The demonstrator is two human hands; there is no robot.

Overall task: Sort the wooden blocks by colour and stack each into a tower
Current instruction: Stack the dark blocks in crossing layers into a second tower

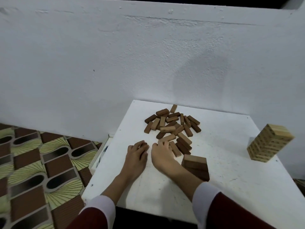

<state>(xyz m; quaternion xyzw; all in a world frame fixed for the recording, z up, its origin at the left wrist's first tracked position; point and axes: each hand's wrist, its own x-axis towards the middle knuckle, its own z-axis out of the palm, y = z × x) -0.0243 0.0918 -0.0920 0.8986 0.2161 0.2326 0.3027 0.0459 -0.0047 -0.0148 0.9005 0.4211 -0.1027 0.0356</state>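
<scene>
A loose heap of brown wooden blocks (pixel 173 126) lies at the back middle of the white table (pixel 231 187). A short stack of dark brown blocks (pixel 195 166) stands just right of my right wrist. A tall tower of pale blocks (pixel 269 143) stands near the table's right edge. My right hand (pixel 160 152) reaches the heap's near edge, and its fingertips curl on the end of a light brown block (pixel 169 138). My left hand (pixel 137 152) rests beside it with curled fingers, a dark sliver of block (pixel 145 143) showing at the fingertips.
A white wall (pixel 148 55) rises directly behind the table. Patterned brown and green floor (pixel 41 162) lies to the left, below the table's left edge. A narrow white frame (pixel 100 154) leans by that edge.
</scene>
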